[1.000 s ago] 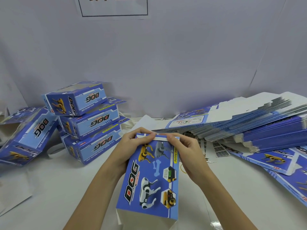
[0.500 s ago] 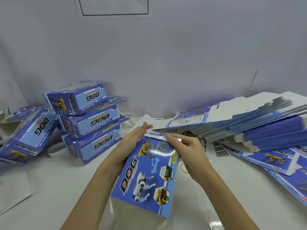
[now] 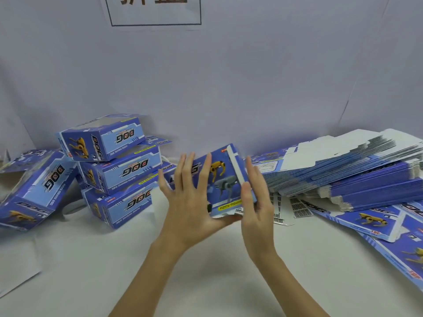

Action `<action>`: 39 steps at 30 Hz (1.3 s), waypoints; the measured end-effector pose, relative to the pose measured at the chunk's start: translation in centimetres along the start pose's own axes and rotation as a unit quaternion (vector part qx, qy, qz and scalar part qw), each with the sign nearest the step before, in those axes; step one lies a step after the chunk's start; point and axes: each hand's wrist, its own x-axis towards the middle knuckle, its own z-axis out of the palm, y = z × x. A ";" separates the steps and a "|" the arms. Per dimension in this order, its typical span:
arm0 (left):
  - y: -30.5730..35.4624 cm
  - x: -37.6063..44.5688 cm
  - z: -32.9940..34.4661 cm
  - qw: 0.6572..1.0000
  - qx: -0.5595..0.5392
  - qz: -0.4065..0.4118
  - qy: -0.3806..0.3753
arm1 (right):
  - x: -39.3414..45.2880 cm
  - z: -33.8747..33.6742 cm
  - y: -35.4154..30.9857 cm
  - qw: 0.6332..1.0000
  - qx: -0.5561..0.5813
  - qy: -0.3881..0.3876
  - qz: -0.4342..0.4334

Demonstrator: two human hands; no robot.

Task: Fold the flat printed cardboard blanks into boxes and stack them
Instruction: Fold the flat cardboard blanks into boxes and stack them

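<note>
A blue folded "DOG" box [image 3: 223, 179] with printed robot dogs is held up above the table, tilted, between my two hands. My left hand [image 3: 190, 207] lies over its printed face with fingers spread and straight, the thumb reaching under the lower edge. My right hand [image 3: 256, 202] presses flat against the box's right side, beside a white flap edge. To the left stands a stack of three folded boxes [image 3: 123, 170]. A thick pile of flat blanks [image 3: 357, 170] lies at the right.
Another folded box [image 3: 39, 188] leans against the stack at far left. Loose flat blanks [image 3: 377, 220] spread over the right front of the white table [image 3: 91, 271]. A white backdrop with a framed sign [image 3: 155, 10] rises close behind.
The box has been lifted off the table and swung up and away from me. Both hands left its top flap and now lie flat with straight fingers on its face and side.
</note>
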 end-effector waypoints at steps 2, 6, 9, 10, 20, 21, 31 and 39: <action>-1.1 0.3 0.2 1.000 0.000 0.006 0.028 | -0.3 0.2 0.2 0.999 0.010 -0.052 0.000; -3.7 0.1 0.2 0.996 -0.048 0.070 -0.014 | 0.4 -0.4 0.3 0.992 -0.004 -0.107 0.062; -4.3 -0.3 0.5 0.991 -0.069 0.106 -0.047 | 0.9 -0.5 0.8 0.990 -0.015 -0.115 0.076; -4.1 -0.4 0.6 0.991 -0.066 0.107 -0.049 | 0.9 -0.6 1.0 0.991 -0.034 -0.113 0.068; -1.5 -0.1 0.2 0.992 -0.015 0.122 -0.027 | 0.9 -0.6 1.1 0.978 -0.165 -0.131 0.000; -1.5 -0.1 0.1 0.992 -0.024 0.119 -0.024 | 1.0 -0.5 0.9 0.983 -0.140 -0.120 0.006; -1.7 0.2 -0.8 0.992 -0.051 0.112 -0.041 | 1.0 -0.4 0.2 0.994 -0.092 -0.056 0.004; -1.0 0.1 -0.6 0.993 -0.025 0.115 -0.029 | 1.3 -0.5 0.1 0.996 -0.017 -0.042 0.075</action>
